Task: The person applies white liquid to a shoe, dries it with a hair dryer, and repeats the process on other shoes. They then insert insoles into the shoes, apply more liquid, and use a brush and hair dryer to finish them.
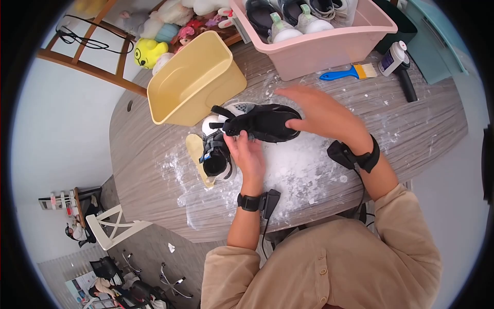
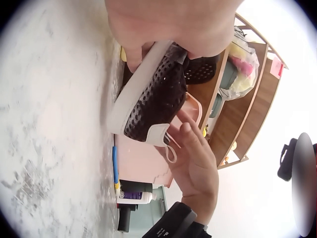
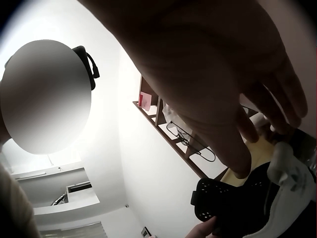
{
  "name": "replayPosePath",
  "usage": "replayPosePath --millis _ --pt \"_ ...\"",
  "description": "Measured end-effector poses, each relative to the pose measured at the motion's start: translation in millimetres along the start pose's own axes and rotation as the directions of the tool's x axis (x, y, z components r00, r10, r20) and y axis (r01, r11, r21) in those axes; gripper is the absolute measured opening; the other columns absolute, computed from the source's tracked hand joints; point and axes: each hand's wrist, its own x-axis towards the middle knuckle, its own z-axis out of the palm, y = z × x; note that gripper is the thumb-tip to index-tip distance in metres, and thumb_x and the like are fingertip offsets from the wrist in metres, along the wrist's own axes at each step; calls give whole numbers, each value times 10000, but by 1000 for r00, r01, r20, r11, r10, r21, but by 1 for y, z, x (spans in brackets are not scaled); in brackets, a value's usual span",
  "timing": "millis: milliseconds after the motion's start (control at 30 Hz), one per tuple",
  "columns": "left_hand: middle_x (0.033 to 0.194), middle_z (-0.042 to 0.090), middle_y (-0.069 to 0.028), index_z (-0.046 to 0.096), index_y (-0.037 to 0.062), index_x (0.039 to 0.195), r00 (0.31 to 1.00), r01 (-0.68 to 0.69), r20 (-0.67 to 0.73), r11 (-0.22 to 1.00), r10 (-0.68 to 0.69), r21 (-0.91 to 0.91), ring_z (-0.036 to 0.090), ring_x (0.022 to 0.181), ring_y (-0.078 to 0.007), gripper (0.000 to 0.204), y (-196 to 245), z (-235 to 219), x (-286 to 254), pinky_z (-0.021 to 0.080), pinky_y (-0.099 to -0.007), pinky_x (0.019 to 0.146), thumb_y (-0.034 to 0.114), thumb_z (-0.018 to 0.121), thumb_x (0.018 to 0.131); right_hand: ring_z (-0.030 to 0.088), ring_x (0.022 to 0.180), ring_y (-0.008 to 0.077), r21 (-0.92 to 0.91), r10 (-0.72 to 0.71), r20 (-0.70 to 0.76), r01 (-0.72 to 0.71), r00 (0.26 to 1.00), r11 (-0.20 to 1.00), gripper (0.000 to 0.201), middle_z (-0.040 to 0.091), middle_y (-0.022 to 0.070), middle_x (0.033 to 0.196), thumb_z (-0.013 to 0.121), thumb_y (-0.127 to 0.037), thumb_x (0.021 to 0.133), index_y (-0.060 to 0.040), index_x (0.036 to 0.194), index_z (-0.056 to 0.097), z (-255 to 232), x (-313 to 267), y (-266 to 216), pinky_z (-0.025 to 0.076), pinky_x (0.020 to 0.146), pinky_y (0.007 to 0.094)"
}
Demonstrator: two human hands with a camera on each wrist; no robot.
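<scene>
"How is the left hand [image 1: 247, 157] placed?"
"It points forward from a bare forearm [image 1: 244, 226], its fingers and thumb curled in a grip."
"And the right hand [image 1: 321, 110]?"
"That one is raised a little farther forward, reaching inward across the body's front."
"Are its fingers bent?"
"Only slightly; they're extended and loose, with the thumb [image 1: 297, 124] well apart. The right forearm [image 1: 380, 172] slants in from the side."
</scene>
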Motion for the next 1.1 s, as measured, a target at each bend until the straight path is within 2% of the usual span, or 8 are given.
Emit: replayPosePath --millis 100,200,400,600,700,900,1033,1100 --pt "1096 553 2 383 158 1281 1000 21 15 999 -22 39 549 963 -106 408 -2 -6 -2 464 -280 748 94 534 908 553 1063 354 73 176 263 -201 949 977 641 603 180 1134 730 -123 709 -70 1300 488 3 2 3 435 916 412" --pt "1026 555 14 352 148 1332 997 22 72 994 -30 109 543 890 -77 484 -6 -9 -8 454 -234 684 79 546 894 574 1022 363 -11 276 366 -292 889 956 592 625 198 1074 740 -121 691 -55 1242 534 7 6 4 454 870 422" --pt "963 546 33 348 114 1337 999 50 3 994 -50 99 509 813 -37 509 -3 0 -9 415 -183 623 88 571 879 619 894 374 -127 308 372 -281 876 951 426 664 191 887 759 -132 666 -38 1061 628 14 8 6 480 793 439" --pt "954 543 42 364 113 1325 999 7 33 994 -11 105 498 790 -26 496 -3 0 -8 405 -173 614 102 580 879 631 853 369 -67 234 381 -225 895 972 442 664 184 851 768 -235 664 -39 1038 633 10 5 7 489 758 437" --pt "941 537 49 383 117 1301 998 30 46 994 -35 103 492 770 -20 467 -1 1 -8 402 -168 607 108 583 880 636 819 370 -84 284 375 -272 883 959 439 663 182 830 761 -275 672 -32 1012 628 4 9 -7 493 737 437" --pt "902 523 55 412 109 1260 999 44 -3 993 -43 113 483 742 -9 408 -4 -2 -4 395 -157 569 101 573 885 635 812 367 -201 287 372 -225 883 953 489 653 185 813 772 -200 655 -32 1064 563 22 6 -6 492 719 439" --pt "1121 545 -39 445 75 1211 996 -7 90 989 -6 150 540 1028 -146 297 -5 -4 -6 451 -298 861 97 500 920 627 854 365 -140 235 434 -192 869 971 565 646 187 847 752 -102 640 -38 1147 511 13 3 -1 487 723 438" --pt "1093 542 -25 434 83 1230 995 -15 104 988 -1 156 534 984 -124 318 -6 -6 -6 446 -278 822 103 509 921 622 870 366 -132 250 495 -212 832 968 581 643 191 864 734 -60 637 -40 1167 497 6 5 -4 484 728 439"
